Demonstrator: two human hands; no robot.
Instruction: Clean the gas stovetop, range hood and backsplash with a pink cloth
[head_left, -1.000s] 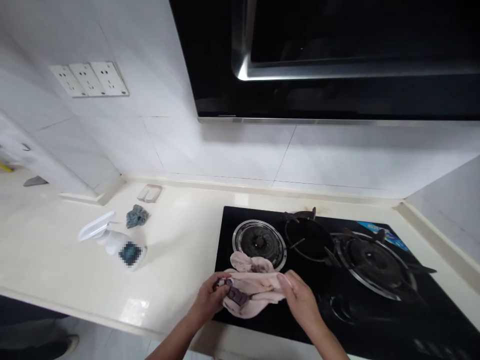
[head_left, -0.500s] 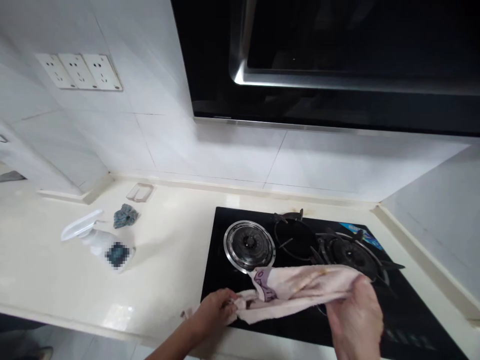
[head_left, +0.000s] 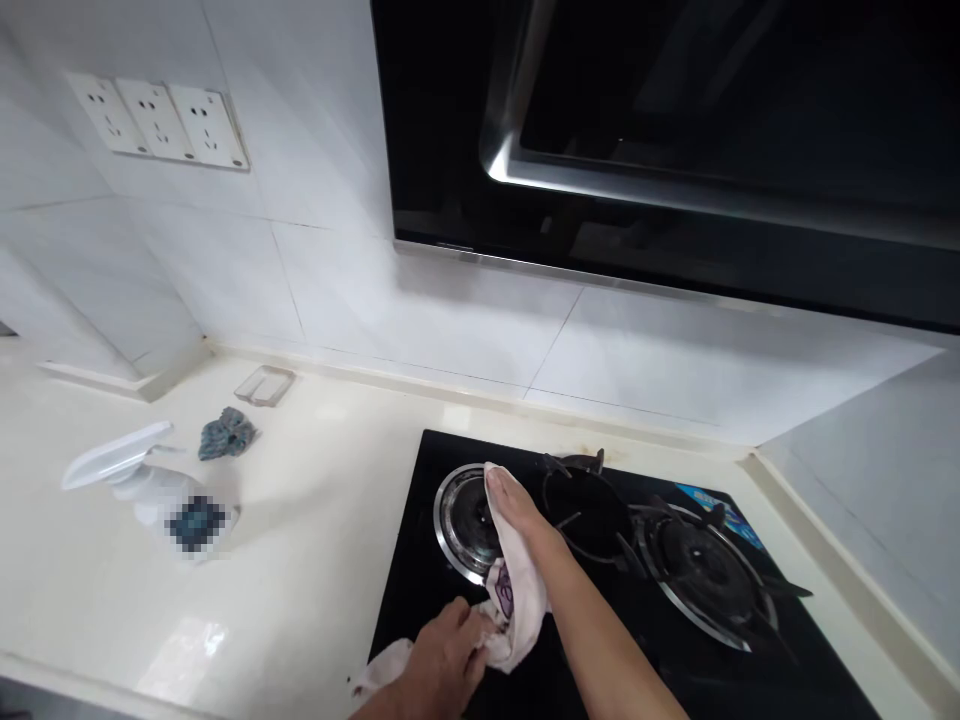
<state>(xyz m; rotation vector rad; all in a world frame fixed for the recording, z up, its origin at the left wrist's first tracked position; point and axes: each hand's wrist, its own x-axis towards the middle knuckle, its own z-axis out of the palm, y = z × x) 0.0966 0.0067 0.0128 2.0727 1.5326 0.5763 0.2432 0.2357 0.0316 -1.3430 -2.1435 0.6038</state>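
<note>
A pale pink cloth [head_left: 527,605] with purple lettering stretches between my two hands over the black gas hob [head_left: 409,560]. My left hand [head_left: 448,650] is closed round its bunched lower part near the hob's front left, and a loose end sticks out to the left. My right hand [head_left: 514,503] holds the far end against the right side of the left burner [head_left: 461,520], its fingers partly hidden by the cloth. That burner has a bare silver ring. A black pan support [head_left: 589,505] lies between the burners, right of my right hand.
The right burner [head_left: 697,560] carries a black pan support. On the counter [head_left: 315,500] at left are a white spray bottle [head_left: 161,490], a crumpled blue-grey rag [head_left: 227,434] and a clear tray [head_left: 264,385]. A black range hood [head_left: 675,220] overhangs the hob.
My right hand has moved left and away from me, bringing its end of the cloth onto the left burner. My left hand keeps its hold, slightly lower in view.
</note>
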